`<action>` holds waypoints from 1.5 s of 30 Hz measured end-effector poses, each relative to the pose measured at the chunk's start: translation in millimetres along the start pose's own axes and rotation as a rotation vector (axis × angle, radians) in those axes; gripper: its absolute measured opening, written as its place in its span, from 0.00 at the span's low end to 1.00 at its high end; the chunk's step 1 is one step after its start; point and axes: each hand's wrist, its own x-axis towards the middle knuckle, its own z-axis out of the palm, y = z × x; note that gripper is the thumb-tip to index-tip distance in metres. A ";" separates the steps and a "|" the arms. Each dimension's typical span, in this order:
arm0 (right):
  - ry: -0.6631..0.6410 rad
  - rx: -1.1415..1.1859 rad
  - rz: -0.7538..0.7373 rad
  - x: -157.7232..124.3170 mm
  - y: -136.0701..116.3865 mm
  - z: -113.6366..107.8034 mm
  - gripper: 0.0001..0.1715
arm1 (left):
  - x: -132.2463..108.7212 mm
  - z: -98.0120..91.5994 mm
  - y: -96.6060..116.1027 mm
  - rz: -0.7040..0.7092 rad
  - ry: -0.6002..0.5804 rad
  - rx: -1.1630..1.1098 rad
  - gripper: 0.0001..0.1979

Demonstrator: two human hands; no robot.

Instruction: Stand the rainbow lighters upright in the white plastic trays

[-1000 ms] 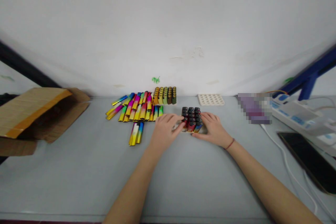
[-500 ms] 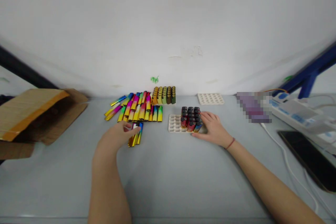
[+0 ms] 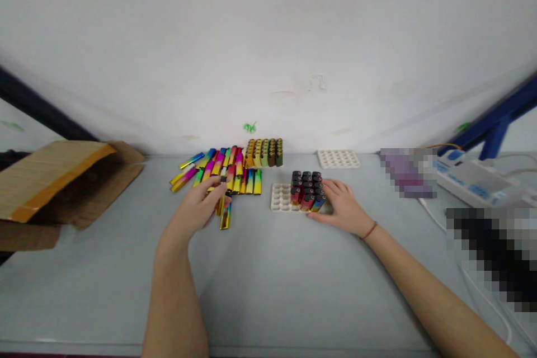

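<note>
My left hand (image 3: 197, 210) is closed around a rainbow-coloured lighter (image 3: 221, 201) lifted from the small group in front of the pile. One more lighter (image 3: 226, 216) lies flat just right of it. A row of many-coloured lighters (image 3: 222, 174) lies behind on the grey table. My right hand (image 3: 342, 207) rests with its fingers against the right side of a white tray (image 3: 280, 199). Several upright lighters (image 3: 307, 190) with black tops fill the tray's right half. Its left holes are bare.
A block of standing yellow and green lighters (image 3: 265, 152) and a second white tray (image 3: 338, 159) sit near the wall. An open cardboard box (image 3: 54, 179) lies at the left. A power strip (image 3: 474, 182), white cables and blurred patches occupy the right.
My left hand left the tray, went left to the loose lighters in front of the pile and closed on one. My right hand stayed at the tray.
</note>
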 end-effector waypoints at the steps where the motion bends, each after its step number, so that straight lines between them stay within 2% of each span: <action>1: -0.002 0.001 0.001 0.1 0.0 0.0 0.41 | -0.8 5.8 3.7 -0.019 -0.008 -0.090 0.20; 8: -0.002 0.017 0.002 0.6 -0.6 -0.6 0.40 | -1.3 36.4 19.0 -0.019 -0.094 -0.533 0.15; 17: -0.005 0.015 0.005 0.4 0.0 0.4 0.41 | -1.1 60.3 14.9 0.181 -0.133 -0.630 0.20; 19: -0.004 0.015 0.003 0.5 -0.4 0.3 0.41 | -0.5 67.9 16.9 0.154 -0.158 -0.676 0.21; 23: -0.002 0.010 0.001 0.4 -0.6 0.0 0.41 | -1.6 83.8 24.0 0.004 -0.220 -0.801 0.17; 29: -0.003 -0.008 0.004 -0.1 0.3 0.3 0.42 | -10.7 104.0 31.0 -0.155 -0.192 -0.895 0.21; 35: -0.004 0.000 0.003 -0.2 1.0 1.1 0.42 | -13.4 106.7 31.8 -0.197 -0.126 -0.938 0.21; 41: -0.004 -0.008 -0.003 -0.5 2.8 1.9 0.42 | -14.3 103.2 34.0 -0.172 -0.024 -0.957 0.20; 45: -0.001 -0.013 -0.008 -0.2 2.9 2.3 0.42 | -15.7 104.4 33.9 -0.169 -0.027 -0.958 0.21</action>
